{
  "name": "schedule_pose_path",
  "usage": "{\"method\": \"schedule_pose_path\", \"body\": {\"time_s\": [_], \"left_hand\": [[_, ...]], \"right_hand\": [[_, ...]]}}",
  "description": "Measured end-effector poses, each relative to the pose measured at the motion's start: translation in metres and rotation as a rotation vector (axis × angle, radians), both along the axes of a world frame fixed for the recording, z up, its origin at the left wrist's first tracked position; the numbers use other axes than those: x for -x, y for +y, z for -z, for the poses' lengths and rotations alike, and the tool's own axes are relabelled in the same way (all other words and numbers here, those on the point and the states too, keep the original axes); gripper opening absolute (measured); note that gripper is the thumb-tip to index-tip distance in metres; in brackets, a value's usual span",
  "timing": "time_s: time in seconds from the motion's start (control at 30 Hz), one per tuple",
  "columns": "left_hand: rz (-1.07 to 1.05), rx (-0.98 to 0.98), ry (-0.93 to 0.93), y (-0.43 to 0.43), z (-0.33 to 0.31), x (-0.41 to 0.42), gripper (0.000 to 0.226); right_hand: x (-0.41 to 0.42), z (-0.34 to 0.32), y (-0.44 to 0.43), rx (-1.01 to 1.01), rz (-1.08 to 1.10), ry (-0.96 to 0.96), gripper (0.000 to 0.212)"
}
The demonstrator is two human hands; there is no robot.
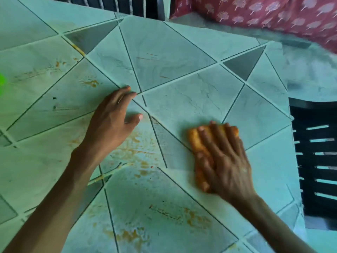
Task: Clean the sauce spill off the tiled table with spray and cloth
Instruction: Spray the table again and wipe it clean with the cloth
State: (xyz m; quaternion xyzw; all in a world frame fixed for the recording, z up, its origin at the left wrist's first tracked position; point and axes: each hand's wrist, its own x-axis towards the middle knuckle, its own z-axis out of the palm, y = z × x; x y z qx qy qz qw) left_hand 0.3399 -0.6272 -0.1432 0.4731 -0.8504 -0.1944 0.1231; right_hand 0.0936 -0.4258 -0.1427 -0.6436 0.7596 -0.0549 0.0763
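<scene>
A single head-worn wide-angle camera looks steeply down and forward across the table (182, 92) from close above, the frame tilted, a chair (310, 159) at its right edge

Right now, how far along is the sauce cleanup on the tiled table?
Roughly midway. Done: the tiled table looks free of sauce beyond the orange cloth. In hand: the right hand presses that cloth flat on the tiles; the left hand rests on the table. Left: sauce smears between the arms, more near the bottom edge, and spots on the far left tiles.
</scene>
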Motion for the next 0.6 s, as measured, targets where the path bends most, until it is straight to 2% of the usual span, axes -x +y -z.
{"method": "schedule_pose_path", "body": {"time_s": [0.1, 0.2, 0.27, 0.4, 0.5, 0.6], "left_hand": [[-0.002, -0.002, 0.003, 0.000, 0.001, -0.006, 0.057], [-0.022, 0.012, 0.008, -0.002, 0.002, -0.012, 0.056], [-0.038, 0.007, 0.011, -0.003, 0.000, -0.017, 0.057], [-0.044, 0.024, -0.024, -0.012, -0.002, -0.035, 0.060], [-0.018, 0.031, -0.044, -0.017, -0.001, -0.052, 0.060], [-0.023, 0.016, -0.037, -0.017, -0.001, -0.055, 0.061]], "right_hand": [[0.008, 0.005, -0.082, 0.050, 0.202, -0.012, 0.060], [-0.036, 0.010, -0.158, 0.066, 0.158, -0.036, 0.060], [-0.069, 0.009, -0.149, 0.084, 0.013, -0.007, 0.061], [-0.075, 0.000, -0.051, 0.050, -0.259, 0.022, 0.061], [-0.037, 0.000, -0.043, 0.061, -0.194, 0.015, 0.057], [-0.027, 0.008, -0.118, 0.082, -0.004, 0.016, 0.056]]}}
